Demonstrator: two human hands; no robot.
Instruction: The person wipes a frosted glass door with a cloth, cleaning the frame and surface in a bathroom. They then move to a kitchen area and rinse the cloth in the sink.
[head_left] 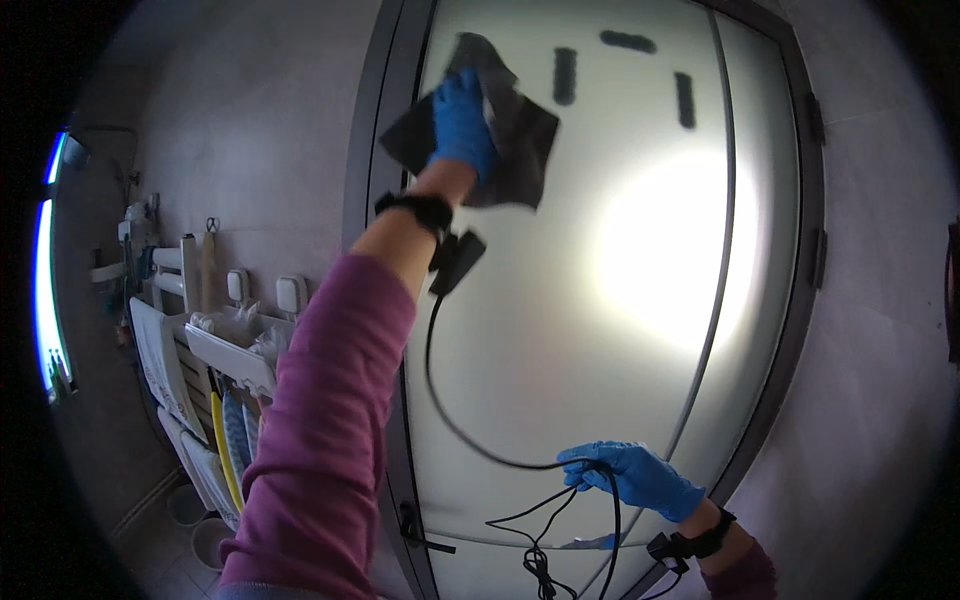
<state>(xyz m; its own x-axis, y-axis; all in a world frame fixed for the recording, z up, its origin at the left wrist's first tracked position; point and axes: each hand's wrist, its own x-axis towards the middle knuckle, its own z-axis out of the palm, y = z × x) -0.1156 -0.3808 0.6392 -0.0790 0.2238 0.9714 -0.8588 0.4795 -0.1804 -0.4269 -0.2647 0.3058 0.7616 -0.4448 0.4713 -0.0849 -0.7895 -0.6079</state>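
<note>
Grey walls [270, 120], bright narrow window [46, 290] far left, tiled floor [172, 572].

The left glove [463, 125], toward twelve o'clock, was blue; the right glove [632, 477], toward five, matched. Black wristbands [420, 208] carried black boxes [460, 262] with dark cables [429, 360]; both sleeves [325, 370] were purple.

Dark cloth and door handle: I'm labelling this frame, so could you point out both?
Dark cloth [522, 138], head view: on its right-hand part.
Door handle [436, 546], head view: on the lever.
</note>
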